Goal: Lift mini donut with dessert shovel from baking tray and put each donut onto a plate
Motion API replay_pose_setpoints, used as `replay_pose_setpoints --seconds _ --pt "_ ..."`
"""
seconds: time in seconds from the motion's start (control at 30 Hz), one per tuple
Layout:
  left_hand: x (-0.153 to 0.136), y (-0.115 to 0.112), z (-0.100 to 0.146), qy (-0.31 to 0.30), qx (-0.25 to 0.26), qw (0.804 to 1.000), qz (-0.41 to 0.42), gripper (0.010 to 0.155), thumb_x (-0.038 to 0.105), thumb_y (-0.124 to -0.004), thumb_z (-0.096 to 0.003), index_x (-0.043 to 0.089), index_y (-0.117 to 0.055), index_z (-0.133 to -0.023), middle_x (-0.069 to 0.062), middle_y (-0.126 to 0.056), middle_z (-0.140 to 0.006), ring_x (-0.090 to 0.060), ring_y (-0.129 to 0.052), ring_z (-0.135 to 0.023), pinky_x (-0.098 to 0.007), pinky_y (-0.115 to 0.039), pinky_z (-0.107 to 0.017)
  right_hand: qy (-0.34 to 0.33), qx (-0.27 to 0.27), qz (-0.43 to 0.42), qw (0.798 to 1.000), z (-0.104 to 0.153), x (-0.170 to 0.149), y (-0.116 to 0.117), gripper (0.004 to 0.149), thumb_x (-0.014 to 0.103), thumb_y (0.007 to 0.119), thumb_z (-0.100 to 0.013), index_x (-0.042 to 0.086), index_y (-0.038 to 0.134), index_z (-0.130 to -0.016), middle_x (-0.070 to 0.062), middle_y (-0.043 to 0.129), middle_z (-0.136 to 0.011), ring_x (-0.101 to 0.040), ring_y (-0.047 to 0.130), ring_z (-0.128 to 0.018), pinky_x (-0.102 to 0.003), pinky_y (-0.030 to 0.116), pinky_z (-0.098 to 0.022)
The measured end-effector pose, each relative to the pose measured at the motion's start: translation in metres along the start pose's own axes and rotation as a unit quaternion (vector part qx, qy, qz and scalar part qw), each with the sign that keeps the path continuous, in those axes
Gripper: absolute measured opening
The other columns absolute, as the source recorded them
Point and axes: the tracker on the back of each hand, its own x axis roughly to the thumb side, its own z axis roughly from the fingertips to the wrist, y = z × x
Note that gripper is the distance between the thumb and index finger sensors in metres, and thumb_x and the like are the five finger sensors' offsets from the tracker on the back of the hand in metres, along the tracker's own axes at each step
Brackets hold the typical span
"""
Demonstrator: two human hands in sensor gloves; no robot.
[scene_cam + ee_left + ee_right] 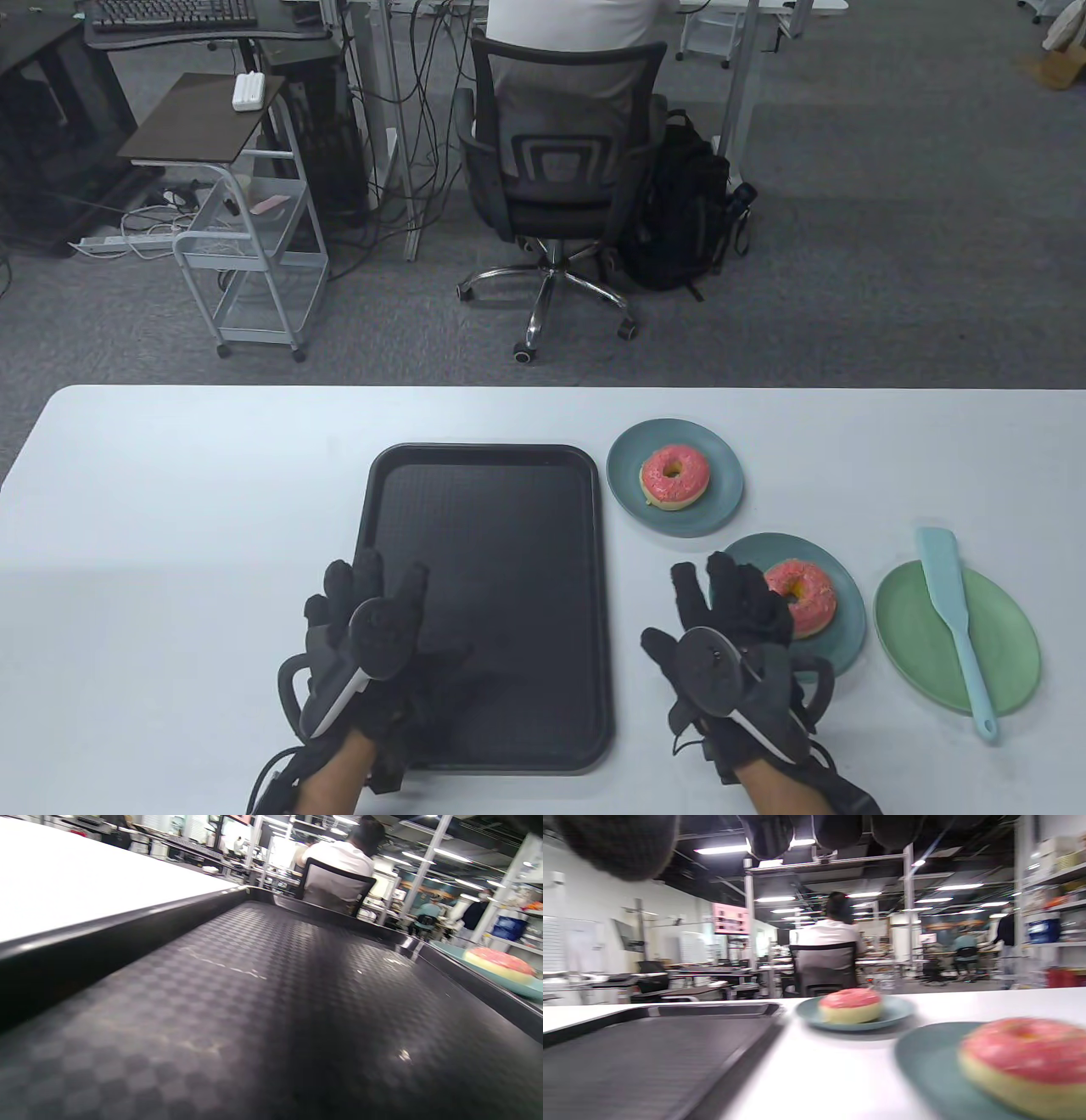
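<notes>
The black baking tray (509, 509) lies bare in the middle of the white table. One pink-iced donut (674, 476) sits on a teal plate (721, 509) right of the tray. A second pink donut (806, 594) sits on a nearer teal plate (844, 645). The light blue dessert shovel (954, 611) rests across a green plate (1010, 662) at the right. My left hand (365, 594) hovers over the tray's near left corner, fingers spread, holding nothing. My right hand (730, 603) is between tray and nearer plate, fingers relaxed and empty, partly covering that plate.
Beyond the table's far edge stand an office chair (556, 161) with a seated person, a backpack (687, 212) and a white cart (254, 246). In the left wrist view the tray's rim (127, 929) runs close by.
</notes>
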Motion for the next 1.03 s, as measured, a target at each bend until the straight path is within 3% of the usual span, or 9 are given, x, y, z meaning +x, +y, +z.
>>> replay_pose_setpoints --seconds 0.2,0.3,0.5,1.03 --pt "0.005 -0.005 0.0 -0.036 -0.022 0.999 -0.01 0.103 0.085 -0.074 -0.0257 0.057 -0.006 -0.098 0.007 0.022 -0.103 -0.039 0.019 -0.101 -0.072 -0.006 -0.073 -0.041 -0.01 -0.003 0.999 0.008 0.019 0.024 0.096 0.072 0.071 -0.035 0.029 0.033 -0.112 -0.02 0.011 -0.121 -0.057 0.013 -0.106 -0.075 0.02 -0.072" --pt "0.005 -0.006 -0.001 -0.037 -0.025 0.999 -0.009 0.104 0.085 -0.074 -0.0255 0.057 -0.004 -0.097 0.007 0.023 -0.102 -0.039 0.02 -0.1 -0.072 -0.005 -0.072 -0.05 0.015 0.023 0.998 0.01 0.017 0.033 0.103 0.075 0.068 -0.03 0.032 0.022 -0.112 -0.018 -0.002 -0.119 -0.057 0.0 -0.104 -0.075 0.013 -0.07" --pt "0.003 -0.005 -0.001 -0.029 -0.022 0.999 -0.013 0.103 0.085 -0.074 -0.0257 0.057 -0.005 -0.097 0.007 0.022 -0.103 -0.039 0.019 -0.1 -0.072 -0.006 -0.072 -0.054 0.026 0.015 0.998 0.012 0.004 0.039 0.106 0.077 0.064 -0.025 0.032 0.022 -0.111 -0.017 -0.003 -0.119 -0.056 0.0 -0.104 -0.075 0.011 -0.069" --pt "-0.003 -0.003 -0.002 -0.018 -0.016 1.0 -0.017 0.101 0.084 -0.074 -0.0267 0.056 -0.007 -0.098 0.006 0.018 -0.105 -0.039 0.015 -0.102 -0.072 -0.008 -0.072 -0.04 0.038 -0.029 0.998 0.01 -0.005 0.039 0.104 0.076 0.064 -0.027 0.03 0.023 -0.112 -0.018 -0.003 -0.118 -0.056 0.005 -0.105 -0.075 0.011 -0.07"
